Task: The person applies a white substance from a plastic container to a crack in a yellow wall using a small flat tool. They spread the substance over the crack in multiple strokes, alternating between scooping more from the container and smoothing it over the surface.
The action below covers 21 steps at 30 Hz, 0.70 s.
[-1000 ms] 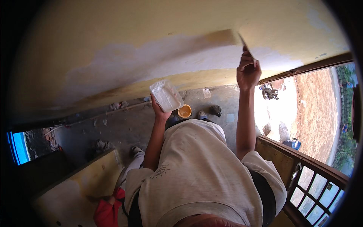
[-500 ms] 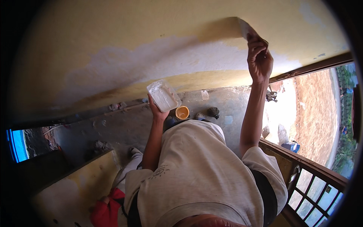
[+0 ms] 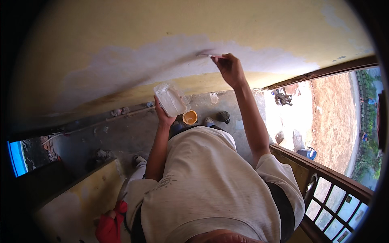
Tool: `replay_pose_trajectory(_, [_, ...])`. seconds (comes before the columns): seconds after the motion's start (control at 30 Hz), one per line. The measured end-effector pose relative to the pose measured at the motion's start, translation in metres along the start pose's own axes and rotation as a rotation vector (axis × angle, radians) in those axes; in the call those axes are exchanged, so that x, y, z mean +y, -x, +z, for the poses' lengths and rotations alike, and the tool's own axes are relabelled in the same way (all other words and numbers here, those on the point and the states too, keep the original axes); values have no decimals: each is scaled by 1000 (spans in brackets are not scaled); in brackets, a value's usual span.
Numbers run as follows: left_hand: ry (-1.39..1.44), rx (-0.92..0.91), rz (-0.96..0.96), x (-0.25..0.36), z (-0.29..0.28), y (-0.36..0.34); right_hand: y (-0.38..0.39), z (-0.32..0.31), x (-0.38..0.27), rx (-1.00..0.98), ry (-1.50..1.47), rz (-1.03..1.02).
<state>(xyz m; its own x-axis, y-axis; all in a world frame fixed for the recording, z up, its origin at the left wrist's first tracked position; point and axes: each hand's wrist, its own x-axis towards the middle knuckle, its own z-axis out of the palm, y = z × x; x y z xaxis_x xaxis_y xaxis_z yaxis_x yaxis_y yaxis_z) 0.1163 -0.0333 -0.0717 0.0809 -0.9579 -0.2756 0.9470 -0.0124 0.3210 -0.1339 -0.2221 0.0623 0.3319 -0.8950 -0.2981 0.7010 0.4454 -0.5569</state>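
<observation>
My right hand [image 3: 229, 71] is closed around a putty knife [image 3: 209, 55], seen nearly edge-on at the yellow wall [image 3: 162, 24]. Its blade lies close to a broad whitish patch [image 3: 113, 65] on that wall; whether it touches I cannot tell. Lower and to the left, my left hand [image 3: 165, 117] grips a clear plastic tub [image 3: 172, 100] by its side and underneath. White paste coats the tub's inside.
On the floor by my feet stand an orange bucket [image 3: 189, 118] and a dark bag [image 3: 223, 117]. Another person's red sleeve [image 3: 108, 229] shows at lower left, beside a low wall [image 3: 81, 190]. To the right are a doorway frame [image 3: 324, 73] and a paned door [image 3: 336, 206].
My right hand has swept left and down along the wall with the putty knife, from the upper right onto the whitish patch. My left hand and the tub have barely shifted.
</observation>
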Motion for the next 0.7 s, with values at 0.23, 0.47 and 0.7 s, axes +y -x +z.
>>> replay_pose_trajectory(0.23, [17, 44, 10, 11, 0, 2, 86, 90, -114, -262, -156, -375])
replay_pose_trajectory(0.47, [7, 8, 37, 41, -7, 9, 71, 55, 26, -130, -178, -131])
replay_pose_trajectory(0.7, [44, 22, 89, 85, -34, 24, 23, 86, 173, -146, -217, 378])
